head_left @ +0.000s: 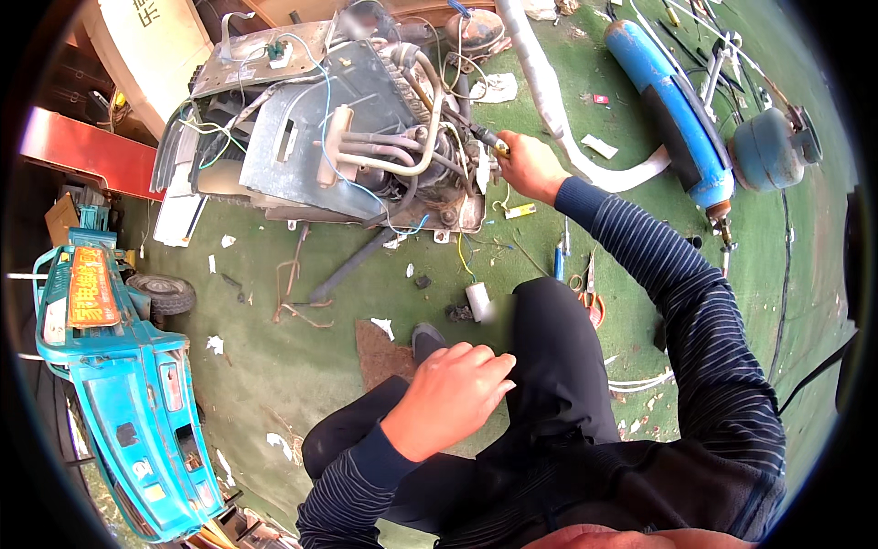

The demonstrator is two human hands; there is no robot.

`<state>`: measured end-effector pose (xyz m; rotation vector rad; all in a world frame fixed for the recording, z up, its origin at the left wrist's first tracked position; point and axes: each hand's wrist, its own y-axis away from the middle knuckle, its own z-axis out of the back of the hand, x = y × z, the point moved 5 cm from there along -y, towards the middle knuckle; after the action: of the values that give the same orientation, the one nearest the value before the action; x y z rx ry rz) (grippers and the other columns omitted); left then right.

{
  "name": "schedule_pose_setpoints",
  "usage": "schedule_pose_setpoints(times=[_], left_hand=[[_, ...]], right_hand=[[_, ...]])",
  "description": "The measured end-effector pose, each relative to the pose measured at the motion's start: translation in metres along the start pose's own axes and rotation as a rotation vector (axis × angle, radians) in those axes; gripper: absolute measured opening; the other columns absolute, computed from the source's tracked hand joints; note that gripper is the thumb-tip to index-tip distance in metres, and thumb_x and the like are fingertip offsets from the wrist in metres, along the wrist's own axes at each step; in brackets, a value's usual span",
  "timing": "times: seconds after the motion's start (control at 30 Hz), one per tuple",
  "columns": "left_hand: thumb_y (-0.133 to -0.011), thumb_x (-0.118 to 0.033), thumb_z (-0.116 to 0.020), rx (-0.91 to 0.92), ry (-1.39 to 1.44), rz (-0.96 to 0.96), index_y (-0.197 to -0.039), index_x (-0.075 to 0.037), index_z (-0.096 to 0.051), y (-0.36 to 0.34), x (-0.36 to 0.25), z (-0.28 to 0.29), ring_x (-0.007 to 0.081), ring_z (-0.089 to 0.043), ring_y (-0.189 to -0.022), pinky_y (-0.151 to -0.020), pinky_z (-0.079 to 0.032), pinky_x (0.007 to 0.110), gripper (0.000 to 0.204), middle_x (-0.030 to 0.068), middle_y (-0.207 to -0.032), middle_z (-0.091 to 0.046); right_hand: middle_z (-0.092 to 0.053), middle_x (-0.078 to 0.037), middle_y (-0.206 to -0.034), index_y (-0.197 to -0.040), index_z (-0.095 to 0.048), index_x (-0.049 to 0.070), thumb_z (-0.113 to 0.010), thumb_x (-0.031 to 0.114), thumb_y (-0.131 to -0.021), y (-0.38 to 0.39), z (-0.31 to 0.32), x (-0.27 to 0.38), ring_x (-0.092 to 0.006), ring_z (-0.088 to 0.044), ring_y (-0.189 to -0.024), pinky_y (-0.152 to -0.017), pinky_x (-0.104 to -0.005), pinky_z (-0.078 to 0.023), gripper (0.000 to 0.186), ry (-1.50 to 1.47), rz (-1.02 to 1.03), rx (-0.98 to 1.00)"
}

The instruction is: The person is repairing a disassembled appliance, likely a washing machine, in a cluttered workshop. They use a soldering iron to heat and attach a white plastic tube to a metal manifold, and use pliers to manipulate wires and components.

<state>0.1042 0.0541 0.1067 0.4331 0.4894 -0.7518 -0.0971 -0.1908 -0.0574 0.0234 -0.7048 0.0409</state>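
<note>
My right hand (532, 166) reaches to the right side of a partly stripped air-conditioner outdoor unit (320, 119). Its fingers are closed around a dark rod-like piece with a brass-coloured end (500, 146); its exact kind is unclear. Beside that hand, bent copper pipes (432, 119) and loose wires rise from the unit's grimy base. My left hand (453, 393) hovers over my lap near the knee, fingers curled in, with nothing visible in them. A white cylindrical capacitor (477, 300) on a yellow-green wire lies on the green floor between the unit and my knees.
Orange-handled scissors (593, 304) and a blue-handled tool (559, 261) lie by my right knee. A blue gas cylinder (672, 119), a smaller tank (768, 149) and a wrapped white pipe (540, 82) are at right. A turquoise three-wheeler (137, 403) stands left; scraps litter the floor.
</note>
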Motion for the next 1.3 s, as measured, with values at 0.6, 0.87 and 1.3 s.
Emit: schedule_pose_setpoints(times=[0.6,0.87,1.3], left_hand=[[-0.089,-0.030,-0.078,-0.005,-0.046,0.020,-0.129,-0.005,-0.064,0.022,-0.020,0.039,0.0241,-0.061,-0.084,-0.080,-0.050,0.039,0.050,0.0057,-0.090,-0.060],[-0.088,-0.031,-0.078,0.042,-0.088,0.049,-0.129,-0.006,-0.065,0.019,-0.022,0.013,0.0232,-0.061,-0.084,-0.080,-0.050,0.040,0.049,0.0055,-0.090,-0.060],[-0.086,-0.029,-0.080,0.050,-0.075,0.103,-0.130,-0.007,-0.064,0.031,-0.019,0.009,0.0263,-0.062,-0.092,-0.080,-0.052,0.040,0.052,0.0063,-0.095,-0.061]], right_hand=[[-0.060,-0.011,-0.112,-0.144,-0.052,0.009,-0.069,0.019,-0.085,-0.015,0.013,0.057,-0.0270,-0.056,-0.105,-0.071,-0.0414,-0.050,0.063,0.777,0.273,-0.249],[-0.059,-0.016,-0.114,-0.152,-0.043,0.011,-0.071,0.028,-0.088,-0.004,0.008,0.072,-0.0330,-0.057,-0.109,-0.086,-0.0506,-0.045,0.072,0.720,0.199,-0.094],[-0.061,-0.020,-0.104,-0.135,-0.050,0.017,-0.066,0.006,-0.082,-0.086,0.039,0.045,-0.0411,-0.067,-0.097,-0.077,-0.0502,-0.056,0.057,0.628,0.701,0.091]])
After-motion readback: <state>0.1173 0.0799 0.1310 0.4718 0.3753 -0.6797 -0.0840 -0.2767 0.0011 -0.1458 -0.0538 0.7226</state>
